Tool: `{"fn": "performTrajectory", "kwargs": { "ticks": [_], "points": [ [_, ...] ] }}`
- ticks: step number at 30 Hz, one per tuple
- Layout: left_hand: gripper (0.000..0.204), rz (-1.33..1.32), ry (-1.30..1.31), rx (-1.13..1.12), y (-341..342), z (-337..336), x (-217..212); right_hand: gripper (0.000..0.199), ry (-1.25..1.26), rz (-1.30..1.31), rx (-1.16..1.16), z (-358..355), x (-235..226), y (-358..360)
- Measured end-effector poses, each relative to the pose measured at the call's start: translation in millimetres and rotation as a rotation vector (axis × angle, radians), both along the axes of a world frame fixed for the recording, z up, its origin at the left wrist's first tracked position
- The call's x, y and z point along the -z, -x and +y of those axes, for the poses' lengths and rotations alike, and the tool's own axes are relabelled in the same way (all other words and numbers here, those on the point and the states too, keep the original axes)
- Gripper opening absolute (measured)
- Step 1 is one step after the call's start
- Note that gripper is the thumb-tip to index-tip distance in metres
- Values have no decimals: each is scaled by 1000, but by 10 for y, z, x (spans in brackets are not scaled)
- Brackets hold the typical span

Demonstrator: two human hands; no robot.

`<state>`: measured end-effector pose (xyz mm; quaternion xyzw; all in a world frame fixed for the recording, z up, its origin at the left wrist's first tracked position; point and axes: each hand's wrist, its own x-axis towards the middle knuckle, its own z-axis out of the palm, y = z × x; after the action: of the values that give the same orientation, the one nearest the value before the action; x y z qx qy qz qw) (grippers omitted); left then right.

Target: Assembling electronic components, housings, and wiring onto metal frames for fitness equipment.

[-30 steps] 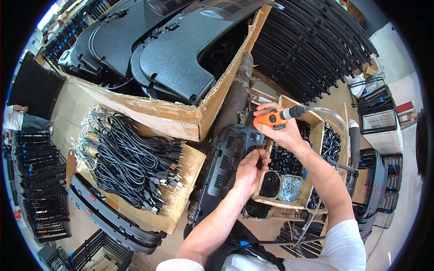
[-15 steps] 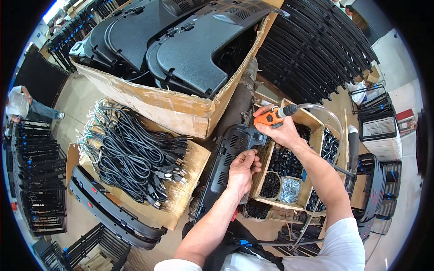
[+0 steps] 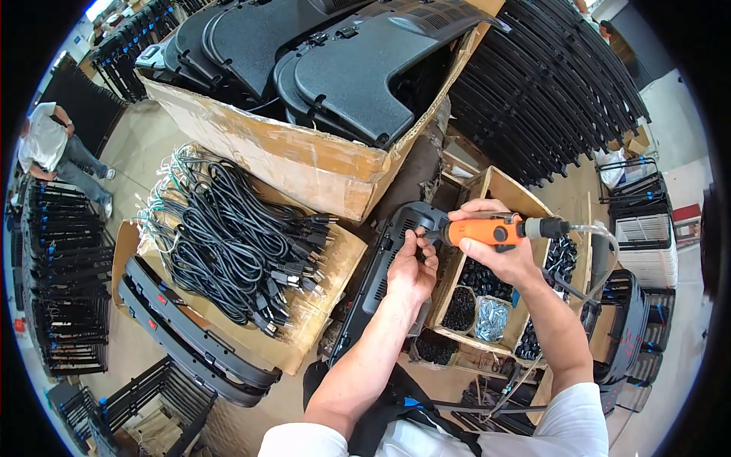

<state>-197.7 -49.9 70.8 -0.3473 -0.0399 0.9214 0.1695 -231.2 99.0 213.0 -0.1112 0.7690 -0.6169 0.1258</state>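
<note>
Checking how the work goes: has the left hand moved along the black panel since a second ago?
Yes. The left hand has moved up the black panel, toward the orange screwdriver.

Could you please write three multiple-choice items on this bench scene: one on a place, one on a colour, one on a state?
1. Where does the pile of black cables lie?
A. in an open carton left of the long black panel
B. in the wooden tray
C. on the floor by the racks

2. What colour is the body of the power screwdriver?
A. blue
B. orange
C. yellow

3. What is the left hand doing?
A. hanging free
B. gripping a cable
C. pinching at the tool's tip on the black panel

Answers: 1 A, the cables fill the carton; 2 B, orange shows in the right hand; 3 C, fingers meet the tip.
</note>
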Motion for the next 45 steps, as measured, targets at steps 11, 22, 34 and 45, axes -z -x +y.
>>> {"fn": "performTrajectory", "kwargs": {
  "ticks": [11,22,34,45],
  "points": [
    [29,118,-75,-47,28,-152,229,52,-64,27,-71,-321,147,69],
    [25,44,141,96,-494,-131,25,39,-104,74,-88,-641,606,349],
    [27,31,227,332,-1640,-414,7,40,-149,176,-67,-789,610,274],
    [23,148,320,513,-2258,-733,-31,48,-58,139,381,-106,-314,-1531]
  ]
}}
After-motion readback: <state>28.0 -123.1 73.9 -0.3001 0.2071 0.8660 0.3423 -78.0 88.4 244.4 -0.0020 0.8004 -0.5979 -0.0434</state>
